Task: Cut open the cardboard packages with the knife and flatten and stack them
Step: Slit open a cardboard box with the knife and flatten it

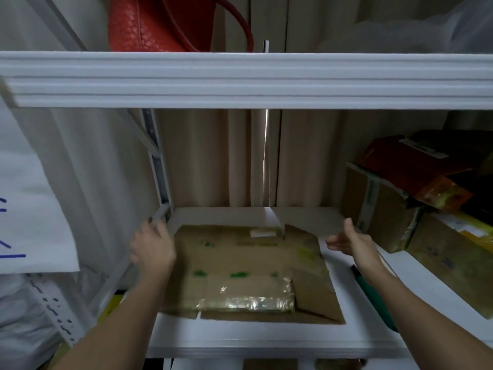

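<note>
A flattened cardboard box with clear tape and green marks lies on the white shelf. My left hand hovers at the cardboard's left edge, fingers loosely bent, holding nothing. My right hand is held open just right of the cardboard, fingers straight and pointing left, thumb up. A green-handled knife lies on the shelf, partly hidden under my right forearm.
Unopened cardboard packages and orange bags are piled at the shelf's right. A white upper shelf spans overhead with a red bag on it. A metal upright stands at the left. Curtains hang behind.
</note>
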